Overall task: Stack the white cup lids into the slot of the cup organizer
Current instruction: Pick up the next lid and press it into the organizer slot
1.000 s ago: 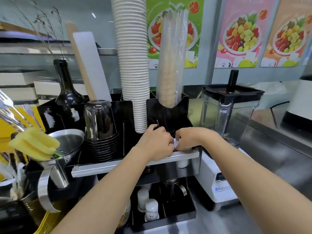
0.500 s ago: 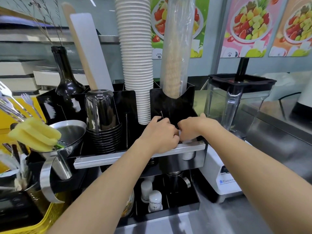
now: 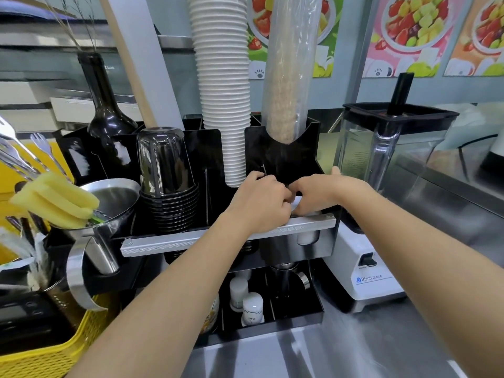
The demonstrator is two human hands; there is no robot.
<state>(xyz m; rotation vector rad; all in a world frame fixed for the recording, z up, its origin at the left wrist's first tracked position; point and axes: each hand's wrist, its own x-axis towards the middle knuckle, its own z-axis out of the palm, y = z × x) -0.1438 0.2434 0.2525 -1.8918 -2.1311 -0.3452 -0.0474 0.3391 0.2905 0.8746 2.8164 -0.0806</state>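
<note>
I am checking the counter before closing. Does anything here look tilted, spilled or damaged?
Nothing looks spilled or broken. Only the white cup stack in the black organizer leans slightly. Both hands cover the lids, so their state cannot be judged.

Only a sliver of a white cup lid shows between the left hand and the right hand; the rest is covered, so how many lids are held cannot be told. Both hands' fingertips are hidden behind knuckles and each other. The tall stack of white paper cups and the clear plastic sleeve of brown cups are cut off by the top edge. The yellow slatted plastic basket runs off the bottom-left corner. The metal forks at the left edge are blurred.
</note>
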